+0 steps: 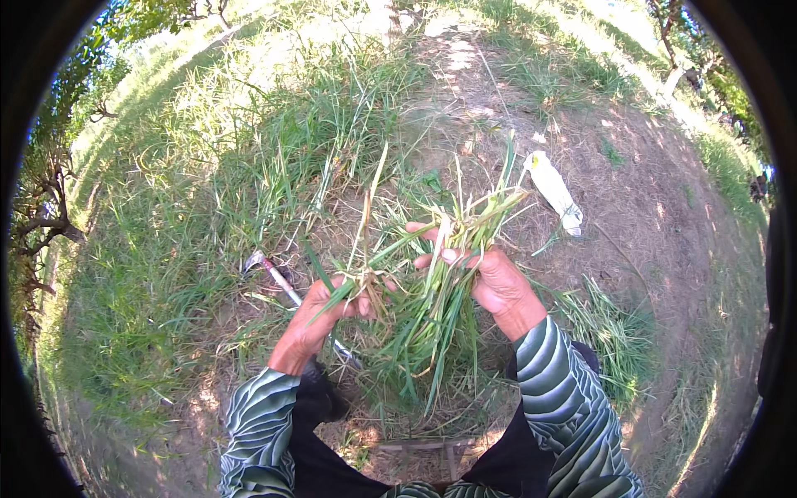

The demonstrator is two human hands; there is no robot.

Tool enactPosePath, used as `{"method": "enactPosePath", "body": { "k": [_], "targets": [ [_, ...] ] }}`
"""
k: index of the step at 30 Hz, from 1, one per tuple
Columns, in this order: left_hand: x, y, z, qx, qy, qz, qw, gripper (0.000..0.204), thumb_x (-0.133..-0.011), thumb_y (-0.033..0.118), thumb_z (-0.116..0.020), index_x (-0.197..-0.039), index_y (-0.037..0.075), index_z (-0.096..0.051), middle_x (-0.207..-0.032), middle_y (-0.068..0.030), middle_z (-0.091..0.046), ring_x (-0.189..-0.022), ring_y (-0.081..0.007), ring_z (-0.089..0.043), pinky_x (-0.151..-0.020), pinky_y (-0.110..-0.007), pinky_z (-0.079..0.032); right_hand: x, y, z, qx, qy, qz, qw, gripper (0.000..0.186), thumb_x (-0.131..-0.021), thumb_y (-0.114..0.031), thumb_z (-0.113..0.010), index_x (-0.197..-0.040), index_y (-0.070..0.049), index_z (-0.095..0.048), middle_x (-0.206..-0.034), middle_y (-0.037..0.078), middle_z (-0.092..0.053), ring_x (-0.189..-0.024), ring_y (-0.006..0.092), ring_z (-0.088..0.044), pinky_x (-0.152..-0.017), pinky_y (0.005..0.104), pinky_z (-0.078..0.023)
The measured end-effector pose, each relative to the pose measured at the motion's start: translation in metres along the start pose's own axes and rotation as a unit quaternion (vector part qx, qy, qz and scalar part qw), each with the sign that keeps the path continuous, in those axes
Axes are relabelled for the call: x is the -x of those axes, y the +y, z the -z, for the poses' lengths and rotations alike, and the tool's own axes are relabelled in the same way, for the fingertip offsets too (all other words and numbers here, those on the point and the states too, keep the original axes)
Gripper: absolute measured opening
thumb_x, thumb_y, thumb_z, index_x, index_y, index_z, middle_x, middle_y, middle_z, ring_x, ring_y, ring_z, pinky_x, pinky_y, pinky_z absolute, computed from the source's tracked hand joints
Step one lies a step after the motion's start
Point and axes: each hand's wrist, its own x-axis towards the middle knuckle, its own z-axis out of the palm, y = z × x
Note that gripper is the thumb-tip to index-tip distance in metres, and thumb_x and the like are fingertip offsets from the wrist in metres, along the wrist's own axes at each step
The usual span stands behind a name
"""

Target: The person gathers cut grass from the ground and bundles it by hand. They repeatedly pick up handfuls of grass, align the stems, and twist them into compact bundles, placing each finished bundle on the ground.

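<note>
My right hand (pixel 498 286) is closed around a thick bunch of long grass (pixel 436 307), green with some yellowed stalks, which hangs down between my knees. To its left, my left hand (pixel 328 311) grips a smaller wisp of grass (pixel 365 278) with a dry brown stalk standing up from it. The two hands are apart. On the ground beside and below my left hand lies a slim hand tool (pixel 282 282) with a pale handle and a metal head; my hand and wrist hide part of it.
Tall grass (pixel 274 158) grows ahead and to the left. A crumpled white bag or cloth (pixel 552 191) lies on bare soil at the right. A pile of cut grass (pixel 610 336) is beside my right forearm. Trees (pixel 50 216) stand at the edges.
</note>
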Motion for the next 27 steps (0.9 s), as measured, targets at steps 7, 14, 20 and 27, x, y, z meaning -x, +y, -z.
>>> {"method": "enactPosePath", "body": {
  "k": [7, 14, 20, 27],
  "targets": [
    [-0.003, -0.007, -0.007, -0.034, -0.069, 0.055, 0.996, 0.011, -0.082, 0.004, -0.054, -0.072, 0.004, -0.059, -0.09, -0.0027, -0.066, -0.079, -0.01, -0.053, -0.072, -0.026, -0.042, 0.0, -0.002, 0.012, 0.025, 0.047, 0.039, 0.998, 0.035, -0.08, -0.012, -0.066, -0.112, -0.003, -0.056, -0.102, 0.009, -0.065, -0.088, 0.0173, -0.062, -0.076, 0.0324, -0.052],
    [0.003, -0.001, 0.025, -0.135, -0.059, 0.061, 0.987, 0.01, -0.066, -0.006, -0.052, -0.066, 0.003, -0.056, -0.075, -0.0065, -0.063, -0.077, -0.0166, -0.061, -0.071, -0.029, -0.045, 0.003, -0.02, 0.025, 0.019, 0.185, 0.093, 0.978, 0.028, -0.078, -0.014, -0.066, -0.102, 0.0, -0.062, -0.091, 0.007, -0.065, -0.08, 0.0175, -0.062, -0.074, 0.0321, -0.052],
    [0.013, 0.005, 0.073, -0.112, 0.226, 0.022, 0.967, 0.02, -0.07, -0.01, -0.04, -0.071, 0.005, -0.054, -0.067, -0.0057, -0.058, -0.061, -0.0163, -0.062, -0.047, -0.026, -0.041, 0.008, -0.033, 0.058, 0.059, 0.247, 0.121, 0.96, 0.028, -0.077, -0.013, -0.067, -0.101, 0.0, -0.062, -0.095, 0.009, -0.067, -0.081, 0.0156, -0.062, -0.073, 0.0303, -0.052],
    [0.021, 0.015, 0.111, 0.022, 0.447, -0.085, 0.89, 0.021, -0.076, -0.008, -0.041, -0.085, 0.005, -0.055, -0.076, -0.0062, -0.057, -0.055, -0.0108, -0.052, -0.041, -0.021, -0.034, 0.01, -0.033, 0.059, 0.064, 0.275, 0.14, 0.949, 0.03, -0.076, -0.005, -0.063, -0.105, 0.001, -0.058, -0.095, 0.013, -0.068, -0.081, 0.0178, -0.063, -0.075, 0.0313, -0.052]
  ]
}}
